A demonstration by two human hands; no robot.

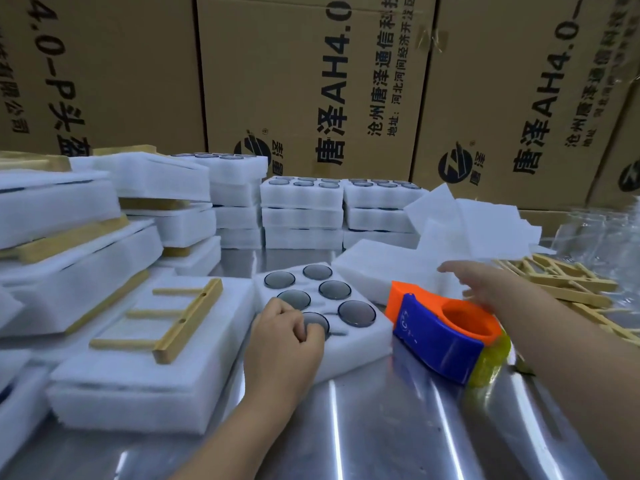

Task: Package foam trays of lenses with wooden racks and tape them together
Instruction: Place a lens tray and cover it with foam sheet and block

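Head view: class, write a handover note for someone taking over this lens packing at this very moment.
Left hand: fingers curled over the nearest lens in the white foam tray of six dark round lenses; grip unclear.
Right hand: open, hovers over a flat white foam sheet, holding nothing.
Orange-and-blue plastic tape dispenser lies on the shiny metal table right of the tray; loose pale wooden racks piled far right.
Done: a white foam stack left of the tray carries a wooden rack.
Left: cover this tray, add rack, tape.
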